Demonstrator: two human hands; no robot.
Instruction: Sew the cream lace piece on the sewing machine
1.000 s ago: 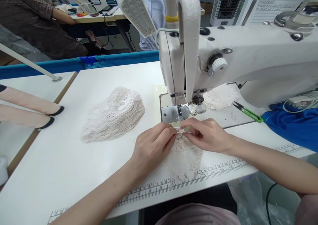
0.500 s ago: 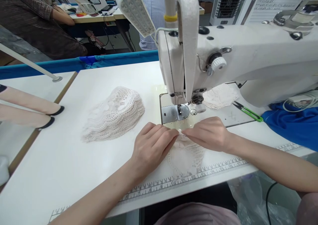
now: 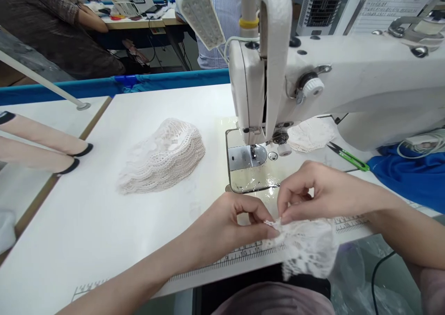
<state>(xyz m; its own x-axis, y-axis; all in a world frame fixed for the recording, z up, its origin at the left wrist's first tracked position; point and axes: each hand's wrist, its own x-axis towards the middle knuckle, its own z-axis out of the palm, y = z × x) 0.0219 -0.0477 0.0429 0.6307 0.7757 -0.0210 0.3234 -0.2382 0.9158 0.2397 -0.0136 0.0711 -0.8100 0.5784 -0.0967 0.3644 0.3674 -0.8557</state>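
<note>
My left hand [image 3: 229, 224] and my right hand [image 3: 314, 192] both pinch the top edge of a white lace piece [image 3: 306, 247]. The piece is lifted off the table and hangs over the table's front edge, a little blurred. My hands sit in front of the sewing machine's needle plate [image 3: 247, 156], a short way below the needle. A stack of the same lace pieces [image 3: 163, 157] lies on the white table [image 3: 104, 213] to the left of my hands.
The white sewing machine [image 3: 347, 83] fills the right back, with a lamp head [image 3: 200, 11] above it. More lace [image 3: 311, 134] and green snips [image 3: 349, 156] lie under its arm. Blue cloth [image 3: 410, 176] is at right. Other people sit and stand at the far benches.
The lace piece lay flat under my hands near the needle plate; now both hands have lifted it and pulled it toward me, over the table's front edge.
</note>
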